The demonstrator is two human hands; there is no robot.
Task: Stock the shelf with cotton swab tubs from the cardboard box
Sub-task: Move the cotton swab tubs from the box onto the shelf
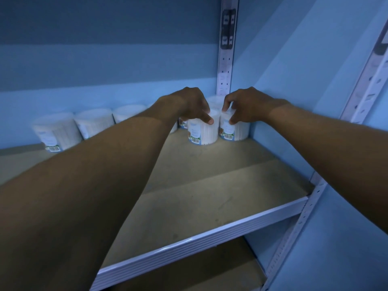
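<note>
While blurred tubs (56, 131) line the shelf (210, 185) back at left, left hand (191, 103) curls over the top of the left tub (202, 131), index on its side. Right hand (245, 108) pinches the right tub (235, 128) at its rim, beside the corner upright (226, 59). Likely light, rigid, slick plastic; grip around lid edge.

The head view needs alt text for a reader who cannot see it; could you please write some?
Two hands each grip a cotton swab tub at the back right corner of a shelf: left hand on one tub, right hand on its neighbour. More tubs line the back wall.
</note>
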